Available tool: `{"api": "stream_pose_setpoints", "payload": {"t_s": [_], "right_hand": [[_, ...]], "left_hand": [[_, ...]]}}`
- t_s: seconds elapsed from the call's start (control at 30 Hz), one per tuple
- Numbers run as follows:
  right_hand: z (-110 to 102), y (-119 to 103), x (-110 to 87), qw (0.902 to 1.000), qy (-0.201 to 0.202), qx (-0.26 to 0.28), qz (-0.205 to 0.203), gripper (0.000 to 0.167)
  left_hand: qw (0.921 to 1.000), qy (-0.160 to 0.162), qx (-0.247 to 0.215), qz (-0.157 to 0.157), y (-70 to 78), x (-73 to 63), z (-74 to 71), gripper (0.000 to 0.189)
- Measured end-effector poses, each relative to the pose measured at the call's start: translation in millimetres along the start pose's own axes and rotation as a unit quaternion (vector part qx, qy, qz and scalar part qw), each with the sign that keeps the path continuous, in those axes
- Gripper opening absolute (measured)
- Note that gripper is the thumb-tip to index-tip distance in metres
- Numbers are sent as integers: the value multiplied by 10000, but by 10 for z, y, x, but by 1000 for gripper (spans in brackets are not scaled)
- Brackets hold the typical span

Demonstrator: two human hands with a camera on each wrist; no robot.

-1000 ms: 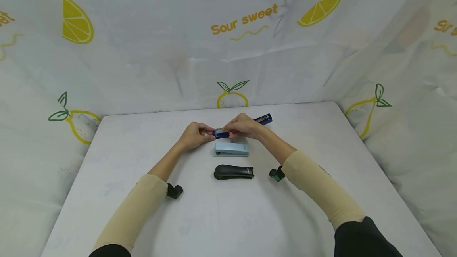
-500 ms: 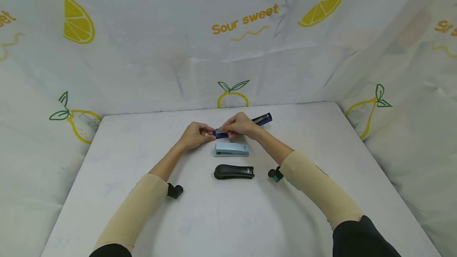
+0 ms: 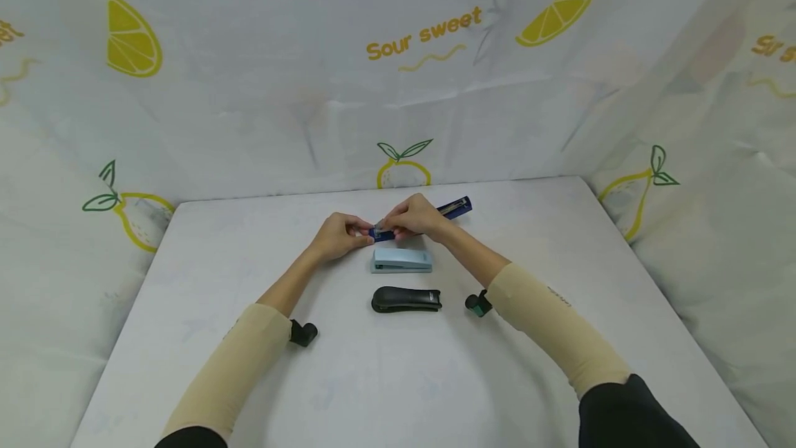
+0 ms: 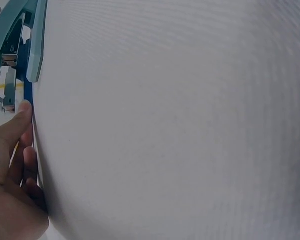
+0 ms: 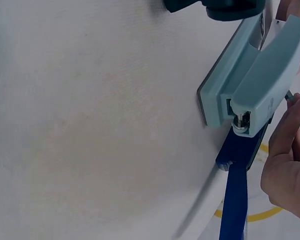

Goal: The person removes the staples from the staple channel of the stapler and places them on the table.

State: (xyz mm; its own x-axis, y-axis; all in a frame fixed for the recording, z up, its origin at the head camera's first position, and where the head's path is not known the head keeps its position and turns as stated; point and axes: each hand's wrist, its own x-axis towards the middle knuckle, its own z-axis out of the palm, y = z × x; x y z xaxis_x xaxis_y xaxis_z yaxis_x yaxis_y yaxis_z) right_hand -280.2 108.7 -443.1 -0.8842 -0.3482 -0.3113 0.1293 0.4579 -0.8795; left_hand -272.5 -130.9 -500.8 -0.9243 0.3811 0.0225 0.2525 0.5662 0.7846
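Note:
A dark blue stapler lies unfolded near the back of the table, its top arm swung out to the right behind the right hand. My left hand pinches the left end of its base, thumb on the blue edge in the left wrist view. With thumb and fingers, my right hand pinches at the stapler's middle, around its raised metal part; the fingertips cover the exact spot. In the right wrist view the hinge end of the base shows beside the right hand.
A light blue stapler stands just in front of the hands and partly blocks both wrist views. Nearer to me lies a black stapler. The white table ends at a lemon-print curtain behind.
My right hand has slid slightly left along the dark blue stapler, and its metal part now stands more tilted under the fingers. The left hand keeps its hold; the other staplers stay put.

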Motion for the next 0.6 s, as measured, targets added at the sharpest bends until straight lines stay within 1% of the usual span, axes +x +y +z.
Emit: {"api": "stream_pose_setpoints", "payload": {"t_s": [0.1,0.23,0.47,0.6], "right_hand": [[-57,-5,-19,9999,31,122,-31,23],[-168,-18,-91,9997,91,213,-76,22],[-433,-30,-310,9994,90,324,-125,27],[-593,1,-450,9993,121,354,-92,30]], "left_hand": [[10000,26,-11,-10,2,-4,3,31],[10000,16,6,-20,-1,0,10,31],[10000,5,57,42,-26,22,3,31],[10000,-10,72,38,-18,12,3,31]]}}
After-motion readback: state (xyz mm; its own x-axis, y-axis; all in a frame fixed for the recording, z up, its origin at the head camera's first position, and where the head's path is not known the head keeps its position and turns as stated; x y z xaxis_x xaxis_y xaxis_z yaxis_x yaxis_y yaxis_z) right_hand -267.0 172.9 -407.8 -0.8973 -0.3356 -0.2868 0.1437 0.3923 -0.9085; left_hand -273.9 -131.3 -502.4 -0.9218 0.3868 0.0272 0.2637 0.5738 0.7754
